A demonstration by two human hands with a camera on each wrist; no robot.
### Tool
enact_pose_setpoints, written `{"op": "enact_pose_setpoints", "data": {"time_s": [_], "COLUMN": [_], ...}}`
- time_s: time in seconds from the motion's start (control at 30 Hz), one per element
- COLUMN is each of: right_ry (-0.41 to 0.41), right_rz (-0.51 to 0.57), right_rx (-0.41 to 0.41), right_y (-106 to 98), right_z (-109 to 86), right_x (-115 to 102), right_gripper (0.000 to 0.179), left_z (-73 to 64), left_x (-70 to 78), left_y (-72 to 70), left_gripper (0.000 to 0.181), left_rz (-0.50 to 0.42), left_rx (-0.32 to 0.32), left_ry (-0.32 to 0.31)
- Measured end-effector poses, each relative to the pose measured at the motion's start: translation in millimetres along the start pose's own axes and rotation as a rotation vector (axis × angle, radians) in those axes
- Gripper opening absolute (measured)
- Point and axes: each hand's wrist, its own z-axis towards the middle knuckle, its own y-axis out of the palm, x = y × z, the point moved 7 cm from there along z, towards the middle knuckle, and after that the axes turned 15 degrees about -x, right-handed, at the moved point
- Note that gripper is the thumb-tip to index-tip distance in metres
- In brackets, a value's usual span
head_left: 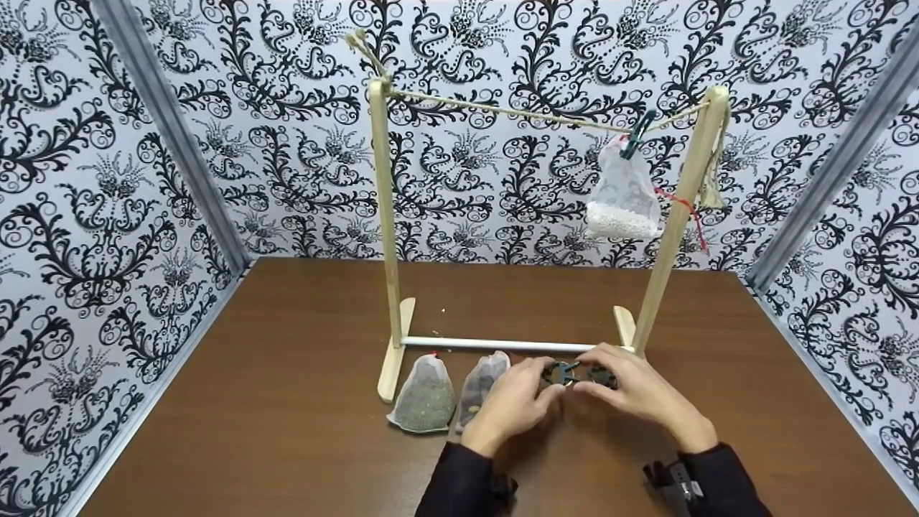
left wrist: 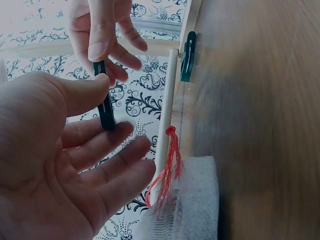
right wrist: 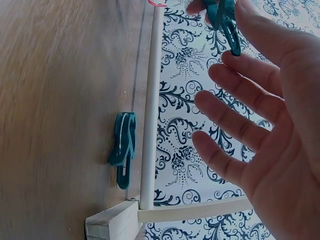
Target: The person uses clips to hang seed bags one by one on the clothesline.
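My left hand (head_left: 513, 402) and right hand (head_left: 635, 384) meet low over the table near the rack's base. Between them is a dark green clothespin (left wrist: 104, 95), pinched by the left thumb and fingers at one end and by the right thumb and fingers at the other. A second green clothespin (right wrist: 123, 147) lies on the table beside the white bar, under the right hand. Next to the left hand lies a mesh bag (head_left: 475, 393) with a red drawstring, partly hidden by that hand. Another mesh bag (head_left: 422, 402), filled with greenish-grey grains, lies to its left.
A wooden rack (head_left: 388, 215) stands on the table (head_left: 301, 402), with a rope (head_left: 502, 109) strung between its posts. From the rope's right part, a green clothespin (head_left: 636, 136) holds a mesh bag (head_left: 623, 197) of white grains. A white bar (head_left: 502, 345) joins the rack's feet.
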Motion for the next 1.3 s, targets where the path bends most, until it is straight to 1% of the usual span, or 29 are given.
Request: {"op": "enact_pose_setpoints", "data": {"time_s": [0.33, 0.47, 0.6, 0.73, 0.8, 0.93, 1.03, 1.17, 1.3], "right_ry": [-0.034, -0.043, -0.052, -0.065, -0.069, -0.058, -0.041, -0.019, -0.029], "right_rz": [0.057, 0.055, 0.047, 0.055, 0.051, 0.038, 0.039, 0.045, 0.029], "right_rx": [0.011, 0.012, 0.016, 0.040, 0.058, 0.089, 0.106, 0.125, 0.159], "right_y": [-2, -2, -2, -5, -7, -10, -12, -15, -17], "right_z": [-0.4, 0.1, 0.5, 1.6, 2.0, 1.5, 0.8, -0.4, -1.4], "right_x": [-3, -4, -4, -5, -5, -5, -4, -3, -3], "right_gripper": [0.046, 0.039, 0.034, 0.032, 0.030, 0.028, 0.027, 0.025, 0.024], "left_z": [1.0, 1.5, 2.0, 1.8, 1.2, -0.7, -3.7, -9.1, -13.7], "left_x": [-2.4, -2.1, -1.1, -0.3, -0.9, -3.5, -6.8, -15.2, -27.2], "left_y": [0.1, 0.4, -0.1, -2.3, -3.8, -9.1, -16.1, -27.5, -36.0], "left_gripper": [0.038, 0.037, 0.041, 0.045, 0.046, 0.045, 0.042, 0.039, 0.036], "left_rz": [-0.060, -0.062, -0.078, -0.101, -0.112, -0.134, -0.132, -0.088, -0.061], "left_rx": [-0.039, -0.046, -0.052, -0.052, -0.053, -0.030, 0.013, 0.096, 0.178], "left_ry": [-0.025, -0.021, -0.002, 0.020, 0.019, 0.021, 0.013, -0.048, -0.124]}}
